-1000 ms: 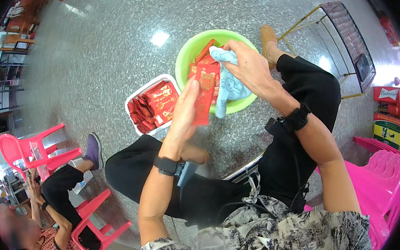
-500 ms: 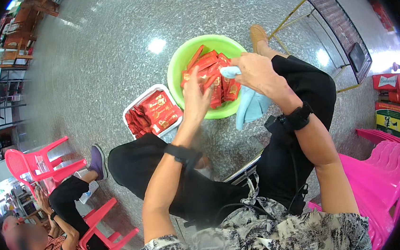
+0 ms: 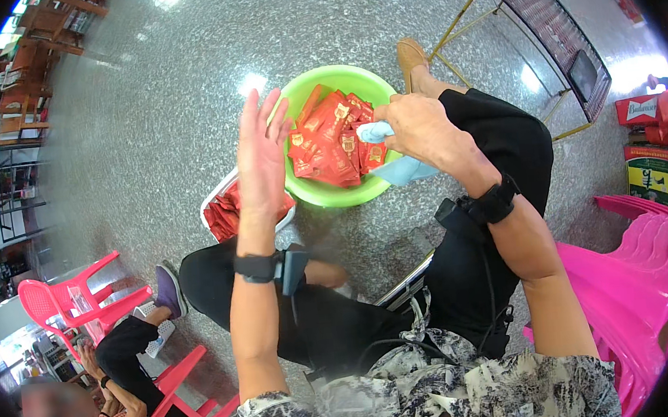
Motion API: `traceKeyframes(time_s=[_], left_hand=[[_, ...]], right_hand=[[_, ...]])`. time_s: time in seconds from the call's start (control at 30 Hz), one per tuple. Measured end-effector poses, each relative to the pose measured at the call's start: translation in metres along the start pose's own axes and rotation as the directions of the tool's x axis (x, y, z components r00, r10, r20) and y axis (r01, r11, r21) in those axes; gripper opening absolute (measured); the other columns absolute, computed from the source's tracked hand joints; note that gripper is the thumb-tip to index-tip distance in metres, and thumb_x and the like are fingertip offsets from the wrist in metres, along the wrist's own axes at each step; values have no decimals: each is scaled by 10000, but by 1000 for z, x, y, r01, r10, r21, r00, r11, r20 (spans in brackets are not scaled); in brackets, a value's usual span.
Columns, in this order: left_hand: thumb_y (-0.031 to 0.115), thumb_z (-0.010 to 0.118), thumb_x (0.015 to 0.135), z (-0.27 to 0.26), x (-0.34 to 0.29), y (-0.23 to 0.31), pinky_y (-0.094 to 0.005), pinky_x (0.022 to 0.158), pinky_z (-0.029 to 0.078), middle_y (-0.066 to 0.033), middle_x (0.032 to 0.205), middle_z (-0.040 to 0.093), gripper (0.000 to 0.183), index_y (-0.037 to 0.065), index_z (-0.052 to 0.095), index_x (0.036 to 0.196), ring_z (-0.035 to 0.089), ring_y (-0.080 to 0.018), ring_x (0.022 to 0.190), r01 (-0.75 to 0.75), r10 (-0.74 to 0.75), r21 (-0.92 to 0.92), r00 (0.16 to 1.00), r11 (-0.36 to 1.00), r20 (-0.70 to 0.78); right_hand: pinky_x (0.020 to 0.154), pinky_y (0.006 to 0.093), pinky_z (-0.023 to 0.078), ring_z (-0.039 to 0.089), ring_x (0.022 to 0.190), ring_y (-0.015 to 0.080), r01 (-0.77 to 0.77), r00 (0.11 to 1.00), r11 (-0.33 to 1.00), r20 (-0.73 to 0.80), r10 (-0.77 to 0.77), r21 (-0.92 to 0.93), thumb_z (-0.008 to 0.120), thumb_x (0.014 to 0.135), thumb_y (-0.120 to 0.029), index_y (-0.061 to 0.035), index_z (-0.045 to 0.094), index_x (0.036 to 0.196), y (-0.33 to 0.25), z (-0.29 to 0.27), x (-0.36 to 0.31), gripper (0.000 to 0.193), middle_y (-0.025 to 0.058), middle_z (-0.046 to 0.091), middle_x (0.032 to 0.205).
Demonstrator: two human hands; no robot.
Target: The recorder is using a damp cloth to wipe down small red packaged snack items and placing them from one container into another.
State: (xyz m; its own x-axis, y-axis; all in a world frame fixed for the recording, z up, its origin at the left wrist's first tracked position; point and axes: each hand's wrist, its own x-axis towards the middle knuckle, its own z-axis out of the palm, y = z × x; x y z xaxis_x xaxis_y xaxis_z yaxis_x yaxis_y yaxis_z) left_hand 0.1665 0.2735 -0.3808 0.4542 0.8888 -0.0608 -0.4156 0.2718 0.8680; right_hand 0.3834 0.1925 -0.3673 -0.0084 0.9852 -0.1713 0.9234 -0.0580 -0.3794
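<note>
Left of the green basin (image 3: 371,84), partly hidden behind the left forearm, we find a white tray (image 3: 291,215) holding red packets (image 3: 224,208); whether tray and basin touch, we cannot tell. At the basin's left rim, the left hand (image 3: 260,155) is raised, fingers spread wide and holding nothing that we can see. For good handling, we judge that this hand should take one packet at a time, by its edge, from the top of the heap, bearing it flat and taut without creasing.

Inside the basin, loose red packets (image 3: 336,141) lie at many angles, overlapping; picking the uppermost should disturb the rest least. Above the basin's right side, the right hand (image 3: 426,129) pinches a bunched end of a light blue cloth (image 3: 406,169), thumb and fingers drawn narrow around it. The cloth's loose part hangs by the basin's lower right rim; contact there is unclear to us. We would gather this tail into the palm, lest it drag on packets, and press the cloth lightly and evenly.
</note>
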Motion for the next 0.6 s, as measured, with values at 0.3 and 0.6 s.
traceKeyframes(time_s=[0.3, 0.6], left_hand=[[492, 401, 910, -2, -24, 65, -495, 1120, 112, -169, 1485, 140, 654, 141, 207, 1426, 114, -356, 1371, -29, 203, -799, 972, 601, 118], [430, 477, 890, -29, -34, 95, -504, 1122, 91, -164, 1485, 148, 655, 124, 234, 1415, 98, -350, 1376, -234, 375, -745, 927, 624, 24]], right_hand=[[734, 419, 482, 591, 879, 316, 135, 991, 991, 14, -135, 2, 673, 699, -131, -85, 619, 977, -36, 4, 9, 287, 131, 600, 873], [754, 416, 459, 578, 876, 316, 267, 961, 961, 53, -271, 66, 670, 693, -117, -81, 615, 965, -94, 20, 30, 280, 129, 580, 877]])
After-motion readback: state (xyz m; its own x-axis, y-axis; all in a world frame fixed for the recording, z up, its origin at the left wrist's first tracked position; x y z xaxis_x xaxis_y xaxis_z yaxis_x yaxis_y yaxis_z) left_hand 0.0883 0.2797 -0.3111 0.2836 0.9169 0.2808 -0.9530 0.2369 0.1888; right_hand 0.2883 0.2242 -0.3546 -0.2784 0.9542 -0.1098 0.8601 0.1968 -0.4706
